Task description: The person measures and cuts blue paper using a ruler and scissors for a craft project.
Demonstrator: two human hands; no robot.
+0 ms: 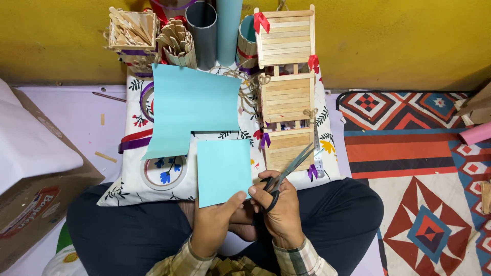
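Near centre, over lap | left hand [215,222] pinches light-blue paper square [223,171] | right hand [279,207] grips scissors [286,174], blades parted | larger blue sheet [192,107] lies farther.

- Two light-blue paper sheets: a large one [188,105], a small one [223,171]
- One pair of scissors [286,174]
- Three stick panels [286,92] tied together
- Two stick-filled holders [153,38]

A cut paper square [223,171] sits between the left hand [215,222] and the scissors [284,176] in the right hand [280,209]. Behind it lies a larger paper sheet [192,107] on a cloth [227,135], with a stick-built hanging rack [285,87] to its right.
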